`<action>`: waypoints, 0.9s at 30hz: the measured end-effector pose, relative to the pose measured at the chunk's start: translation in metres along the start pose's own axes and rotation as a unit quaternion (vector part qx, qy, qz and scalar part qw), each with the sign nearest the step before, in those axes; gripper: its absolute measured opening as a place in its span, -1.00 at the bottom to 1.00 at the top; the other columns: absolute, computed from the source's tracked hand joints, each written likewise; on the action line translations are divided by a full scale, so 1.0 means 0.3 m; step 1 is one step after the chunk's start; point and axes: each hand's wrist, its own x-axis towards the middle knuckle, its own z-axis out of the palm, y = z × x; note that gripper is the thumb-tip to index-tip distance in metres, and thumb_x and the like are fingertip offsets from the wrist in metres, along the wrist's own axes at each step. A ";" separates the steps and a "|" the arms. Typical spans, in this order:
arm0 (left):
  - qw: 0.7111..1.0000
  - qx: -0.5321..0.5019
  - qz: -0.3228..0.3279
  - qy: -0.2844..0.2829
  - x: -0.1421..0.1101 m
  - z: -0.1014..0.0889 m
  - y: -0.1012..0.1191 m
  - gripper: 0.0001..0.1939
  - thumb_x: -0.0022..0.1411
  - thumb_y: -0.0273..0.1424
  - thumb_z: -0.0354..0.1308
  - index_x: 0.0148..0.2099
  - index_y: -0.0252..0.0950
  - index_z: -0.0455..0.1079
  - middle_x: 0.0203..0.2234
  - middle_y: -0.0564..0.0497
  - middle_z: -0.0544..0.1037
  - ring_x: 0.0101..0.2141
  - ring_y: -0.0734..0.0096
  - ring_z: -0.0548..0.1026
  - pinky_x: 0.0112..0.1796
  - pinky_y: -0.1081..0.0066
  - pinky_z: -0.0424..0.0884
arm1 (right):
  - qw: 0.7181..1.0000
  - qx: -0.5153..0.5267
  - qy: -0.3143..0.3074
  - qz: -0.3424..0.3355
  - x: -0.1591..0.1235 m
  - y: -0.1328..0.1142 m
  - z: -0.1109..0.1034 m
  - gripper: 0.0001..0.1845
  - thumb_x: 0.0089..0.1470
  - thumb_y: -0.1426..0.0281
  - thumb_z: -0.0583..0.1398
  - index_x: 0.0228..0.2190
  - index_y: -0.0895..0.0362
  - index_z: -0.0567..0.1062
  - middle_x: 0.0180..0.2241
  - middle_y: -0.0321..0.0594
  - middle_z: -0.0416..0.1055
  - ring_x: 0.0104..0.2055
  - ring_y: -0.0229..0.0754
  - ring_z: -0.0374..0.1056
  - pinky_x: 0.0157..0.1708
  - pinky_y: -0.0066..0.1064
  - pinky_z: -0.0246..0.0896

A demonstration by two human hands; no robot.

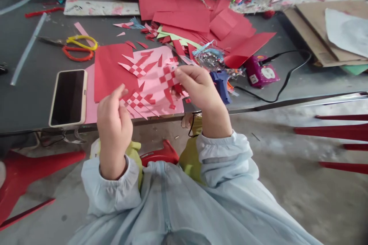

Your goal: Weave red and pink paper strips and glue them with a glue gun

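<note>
My right hand pinches a woven paper fish in red and pink checks, with a small googly eye near my fingertips. It is held over a pink paper sheet. To its left my left hand hovers by the table's front edge, index finger stretched out and thumb apart, with nothing visible in it. Close to those fingers lies a second woven fish, also with an eye. A third woven fish rests higher up, across the pink sheet and a red paper sheet.
At left are a phone, scissors and a glue stick. Behind lies a heap of red paper. A blue glue gun, a purple box with a black cable and some cardboard are at right.
</note>
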 end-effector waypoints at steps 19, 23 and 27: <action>0.993 -0.095 -0.059 -0.032 -0.005 -0.011 0.033 -0.90 0.23 -0.32 0.31 -0.23 -0.19 0.63 -0.32 0.06 0.70 -0.37 0.43 0.62 -0.31 0.46 0.58 | 0.974 -0.011 -0.228 -0.007 -0.019 0.001 0.047 -0.67 0.17 0.16 0.26 -0.42 0.18 0.46 -0.55 -0.38 0.31 -0.51 -0.38 0.13 -0.49 -0.47 0.09; 0.993 -0.091 -0.067 -0.045 -0.008 -0.010 0.031 -0.88 0.23 -0.29 0.30 -0.22 -0.19 0.62 -0.30 0.05 0.71 -0.35 0.40 0.63 -0.32 0.44 0.57 | 0.970 -0.052 -0.237 -0.010 -0.019 0.006 0.041 -0.71 0.16 0.24 0.24 -0.49 0.16 0.42 -0.57 -0.41 0.24 -0.51 -0.40 0.06 -0.49 -0.47 0.04; 0.996 -0.065 -0.054 -0.033 -0.009 -0.003 0.020 -0.77 0.36 -0.23 0.18 -0.09 -0.20 0.59 -0.21 0.00 0.71 -0.20 0.33 0.65 -0.13 0.34 0.57 | 0.973 -0.068 -0.220 -0.002 -0.019 -0.002 0.011 -0.66 0.16 0.22 0.24 -0.54 0.14 0.36 -0.60 -0.44 0.15 -0.52 -0.39 0.03 -0.51 -0.45 -0.02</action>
